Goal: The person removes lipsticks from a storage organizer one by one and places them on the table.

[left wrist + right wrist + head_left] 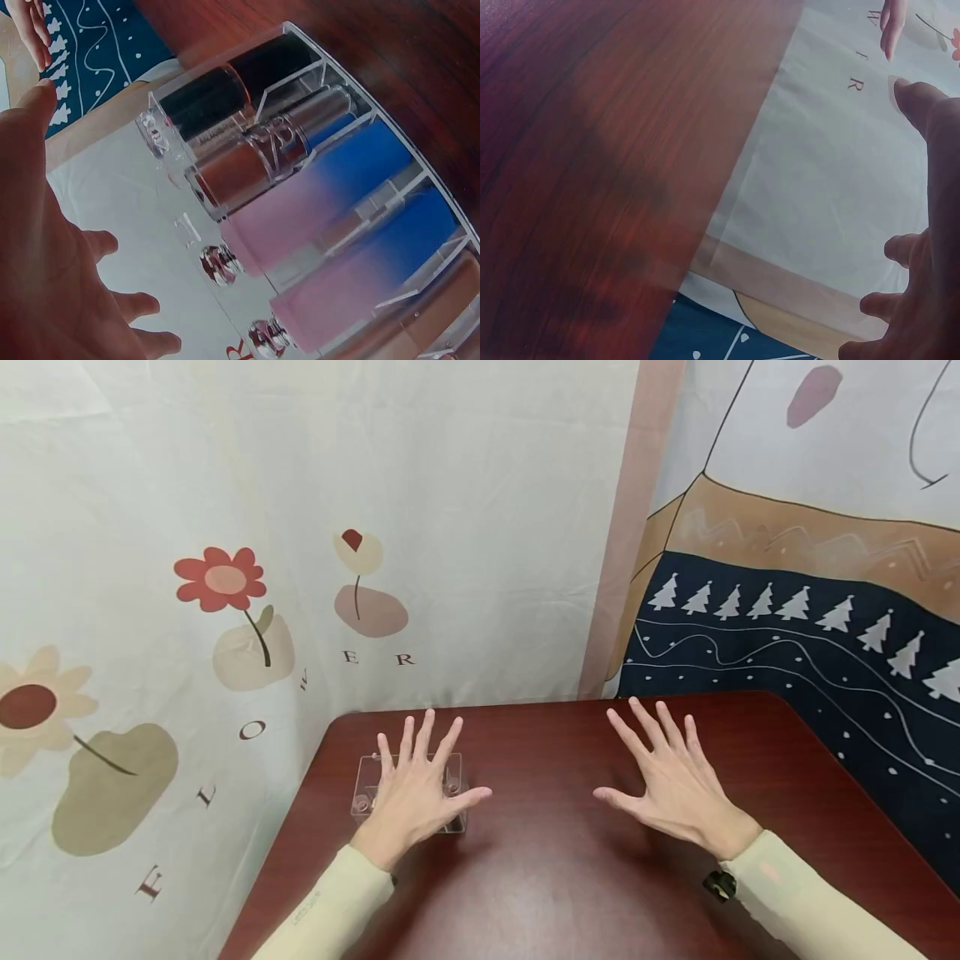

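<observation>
My left hand (414,789), fingers spread, hovers over a clear plastic organizer box (365,781) and hides much of it in the head view. Apart from the hand in the left wrist view, the box holds cosmetic tubes in slots. Two are pink-to-blue tubes (319,199), one is a black tube (206,101), and a brownish clear tube (236,172) lies between. Another brownish tube (435,307) is partly cut off by the frame. My right hand (675,789) is held over the table's right part, fingers spread, holding nothing.
The dark red-brown wooden table (540,860) has rounded far corners. Behind and left of it hangs a pale curtain (487,527) with flowers and letters. A navy cloth with white trees (787,652) hangs at the right. A dark band (722,885) shows at the right wrist.
</observation>
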Demonstrator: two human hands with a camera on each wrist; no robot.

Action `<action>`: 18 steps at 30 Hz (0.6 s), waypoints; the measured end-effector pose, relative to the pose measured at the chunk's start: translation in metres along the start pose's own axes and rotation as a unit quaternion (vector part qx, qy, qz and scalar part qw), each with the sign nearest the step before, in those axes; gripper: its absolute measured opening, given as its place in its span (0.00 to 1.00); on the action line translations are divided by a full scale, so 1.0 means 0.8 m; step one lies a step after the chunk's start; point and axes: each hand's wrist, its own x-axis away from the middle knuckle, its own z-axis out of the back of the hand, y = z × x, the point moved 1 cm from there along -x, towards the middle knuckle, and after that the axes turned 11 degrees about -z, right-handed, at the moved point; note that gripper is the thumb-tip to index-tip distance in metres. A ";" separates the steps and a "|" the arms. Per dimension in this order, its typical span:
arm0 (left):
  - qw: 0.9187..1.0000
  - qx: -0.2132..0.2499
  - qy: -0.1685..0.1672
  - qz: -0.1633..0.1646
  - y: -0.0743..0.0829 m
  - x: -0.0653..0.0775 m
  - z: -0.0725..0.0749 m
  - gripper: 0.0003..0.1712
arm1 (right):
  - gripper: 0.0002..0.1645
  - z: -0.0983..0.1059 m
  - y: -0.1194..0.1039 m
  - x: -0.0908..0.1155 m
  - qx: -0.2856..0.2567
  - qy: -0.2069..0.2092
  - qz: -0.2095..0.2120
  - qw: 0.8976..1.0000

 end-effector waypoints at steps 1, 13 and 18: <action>1.000 0.001 0.003 0.000 -0.001 0.001 0.000 0.69 | 0.70 0.000 0.000 0.000 0.000 0.002 0.001 1.000; 1.000 -0.002 0.004 0.006 -0.025 0.000 0.002 0.71 | 0.67 -0.001 -0.003 -0.004 -0.002 0.019 0.011 1.000; 1.000 -0.007 0.002 0.013 -0.037 0.004 0.003 0.71 | 0.67 -0.003 -0.008 -0.007 -0.002 0.015 0.019 1.000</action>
